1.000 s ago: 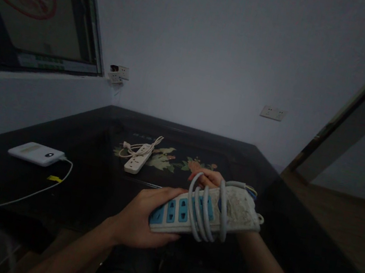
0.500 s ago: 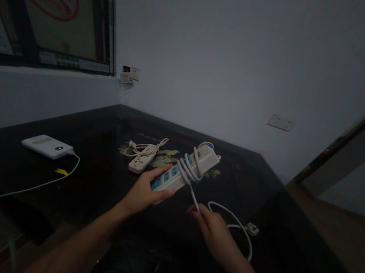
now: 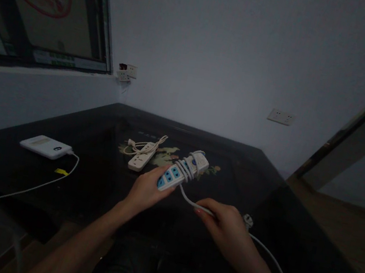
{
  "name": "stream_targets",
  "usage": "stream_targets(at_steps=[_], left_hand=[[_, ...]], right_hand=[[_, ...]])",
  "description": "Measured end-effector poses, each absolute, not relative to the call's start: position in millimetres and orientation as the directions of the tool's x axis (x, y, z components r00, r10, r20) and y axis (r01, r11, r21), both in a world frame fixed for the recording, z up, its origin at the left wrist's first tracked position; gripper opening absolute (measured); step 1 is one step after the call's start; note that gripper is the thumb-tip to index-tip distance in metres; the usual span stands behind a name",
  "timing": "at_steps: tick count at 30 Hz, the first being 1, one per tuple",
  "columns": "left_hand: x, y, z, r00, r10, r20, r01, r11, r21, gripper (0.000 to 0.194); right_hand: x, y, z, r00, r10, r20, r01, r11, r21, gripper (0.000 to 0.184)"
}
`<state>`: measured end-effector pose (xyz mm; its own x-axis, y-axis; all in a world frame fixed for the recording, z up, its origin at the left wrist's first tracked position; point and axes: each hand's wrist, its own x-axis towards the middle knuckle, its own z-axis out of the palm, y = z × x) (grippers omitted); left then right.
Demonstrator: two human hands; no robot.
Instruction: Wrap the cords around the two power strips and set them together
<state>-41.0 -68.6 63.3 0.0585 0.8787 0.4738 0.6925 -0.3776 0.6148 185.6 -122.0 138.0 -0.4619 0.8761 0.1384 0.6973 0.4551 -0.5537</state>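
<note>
My left hand (image 3: pixel 149 188) is closed around the near end of a white power strip (image 3: pixel 172 178) with blue socket faces, held tilted above the table. Several turns of its white cord (image 3: pixel 187 167) are wrapped about the strip's far half. Between the thumb and fingers of my right hand (image 3: pixel 225 217) runs the same cord, slack in a short curve from the strip's underside. Past that hand, the cord trails right toward the table's front. Its plug (image 3: pixel 247 221) shows just beyond my right hand.
On the black table (image 3: pixel 104 141) behind my left hand lies a smaller white power strip (image 3: pixel 142 157), its cord bundled on top. A white box-shaped device (image 3: pixel 46 146) with a cable sits at left, near a yellow scrap (image 3: pixel 61 172). Wall sockets (image 3: pixel 280 116) are at the back.
My right hand has moved right, drawing the cord sideways from the strip. The strip has turned so its sockets face me more and its far end is lower. The loose cord has shifted right.
</note>
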Motion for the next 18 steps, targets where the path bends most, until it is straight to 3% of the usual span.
stream_targets(at_steps=[4,10,15,18], left_hand=[[-45.1,-74.7,64.8,0.124,0.844,0.522,0.776,-0.41,0.479,0.058],[-43.5,-87.1,87.4,0.253,0.847,0.467,0.867,-0.413,0.279,0.057],[-40.5,-97.9,102.0,0.561,0.766,0.313,0.759,-0.627,0.176,0.052],[-41.4,-103.5,108.4,0.683,0.68,0.266,0.658,-0.731,0.179,0.047]], right_hand=[[193.0,-120.9,149.9,-0.468,0.879,0.094,0.716,0.439,-0.543,0.014],[187.1,-113.3,167.0,-0.502,0.844,0.189,0.741,0.533,-0.408,0.012],[185.3,-88.0,183.1,-0.52,0.806,0.284,0.772,0.585,-0.248,0.009],[187.3,-74.2,186.5,-0.6,0.768,0.223,0.69,0.638,-0.343,0.013]])
